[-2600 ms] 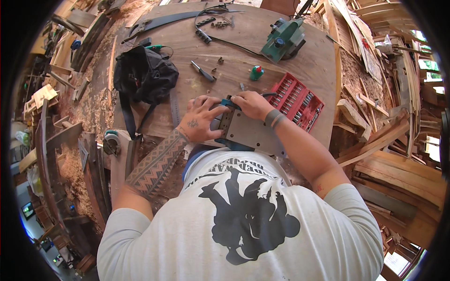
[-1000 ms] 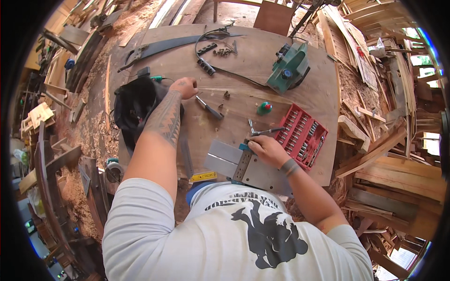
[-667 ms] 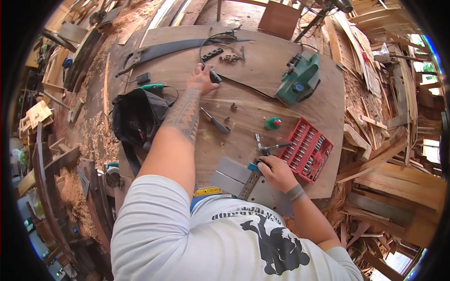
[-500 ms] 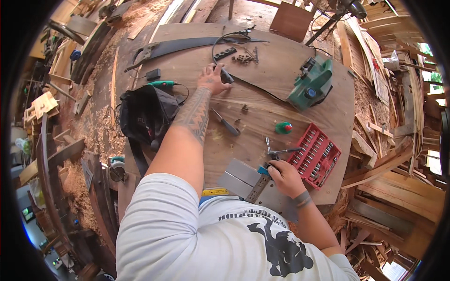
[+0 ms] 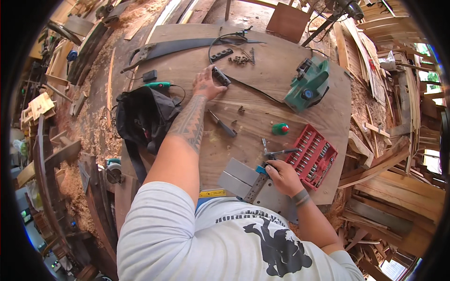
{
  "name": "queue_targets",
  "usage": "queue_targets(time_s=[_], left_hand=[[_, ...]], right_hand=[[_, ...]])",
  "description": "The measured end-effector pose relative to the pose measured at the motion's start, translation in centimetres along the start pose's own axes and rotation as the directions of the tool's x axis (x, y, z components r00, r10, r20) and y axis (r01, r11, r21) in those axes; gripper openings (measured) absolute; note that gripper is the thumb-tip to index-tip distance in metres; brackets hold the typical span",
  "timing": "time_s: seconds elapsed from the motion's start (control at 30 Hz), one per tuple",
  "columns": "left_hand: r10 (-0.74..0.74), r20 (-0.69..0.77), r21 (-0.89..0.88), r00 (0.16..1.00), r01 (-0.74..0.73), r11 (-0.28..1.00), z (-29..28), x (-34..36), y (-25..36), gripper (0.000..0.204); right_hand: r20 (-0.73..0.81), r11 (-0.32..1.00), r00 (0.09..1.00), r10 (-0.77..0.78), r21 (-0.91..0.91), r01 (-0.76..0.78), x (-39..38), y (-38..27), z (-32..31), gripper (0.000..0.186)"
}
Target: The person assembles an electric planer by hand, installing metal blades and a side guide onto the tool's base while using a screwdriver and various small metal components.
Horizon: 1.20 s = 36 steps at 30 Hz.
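- Block (image 5: 221,76), dark and oblong, on the table (image 5: 262,114), beyond the screwdriver and left of the green planer.
- Left hand (image 5: 207,83) at the block's left side: thumb and fingers spread apart, the thumb reaching along the near end. Firm contact cannot be told.
- Upturned planer (image 5: 236,178) at the near edge, against the person's body, its flat metal plates facing up.
- Right hand (image 5: 284,177) on the planer's blue end; fingers curled, tips hidden, so whether they pinch it cannot be told.
- Cord (image 5: 255,89) running from beside the block to the green planer (image 5: 307,84).
- Holed strip (image 5: 221,55) just beyond the block, with screws (image 5: 240,60) near it.
- Saw (image 5: 176,48) lying along the far left.
- Screwdriver (image 5: 222,124) near mid-table; green bottle (image 5: 280,129) with a red cap to its right.
- Dark-handled tool (image 5: 282,152) beside the right hand, its end at the edge of the open red case (image 5: 313,157), which holds rows of metal bits.
- Black bag (image 5: 145,114) left of the left forearm.
- Yellow level (image 5: 212,193) by the person's waist.
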<state>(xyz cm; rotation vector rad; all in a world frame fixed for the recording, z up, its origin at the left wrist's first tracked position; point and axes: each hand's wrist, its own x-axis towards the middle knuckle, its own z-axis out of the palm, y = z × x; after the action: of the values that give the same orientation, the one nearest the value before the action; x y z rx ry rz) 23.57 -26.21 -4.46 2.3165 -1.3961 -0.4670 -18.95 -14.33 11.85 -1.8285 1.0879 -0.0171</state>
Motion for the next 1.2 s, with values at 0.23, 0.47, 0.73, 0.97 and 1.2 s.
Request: queue_targets(time_s=[0.23, 0.47, 0.73, 0.97, 1.2], left_hand=[[-0.006, 0.074, -0.015, 0.997, 0.007, 1.000, -0.5, 0.6, -0.4, 0.120], [0.072, -0.012, -0.023, 0.997, -0.072, 0.997, 0.4, 0.7, -0.8, 0.121], [0.209, 0.336, 0.011, 0.919, -0.225, 0.974, -9.1, -1.5, -5.1, 0.077], [0.345, 0.543, 0.286, 0.766, -0.554, 0.782, -16.0, -11.9, -5.2, 0.060], [0.101, 0.535, 0.492, 0.839, -0.407, 0.770, -17.4, -16.7, -5.8, 0.087]], right_hand=[[-0.010, 1.000, 1.000, 0.003, 0.001, -0.003, 0.0, 0.7, 0.1, 0.044], [-0.012, 1.000, 1.000, -0.004, 0.002, 0.004, 0.1, 0.5, -0.1, 0.044], [0.024, 1.000, 1.000, 0.014, 0.010, -0.014, -0.3, 0.5, -0.4, 0.042], [0.024, 0.997, 0.997, -0.071, 0.005, 0.071, -0.8, 1.9, 0.0, 0.040], [0.089, 0.989, 0.991, -0.105, -0.093, 0.113, -0.8, 0.2, 0.3, 0.043]])
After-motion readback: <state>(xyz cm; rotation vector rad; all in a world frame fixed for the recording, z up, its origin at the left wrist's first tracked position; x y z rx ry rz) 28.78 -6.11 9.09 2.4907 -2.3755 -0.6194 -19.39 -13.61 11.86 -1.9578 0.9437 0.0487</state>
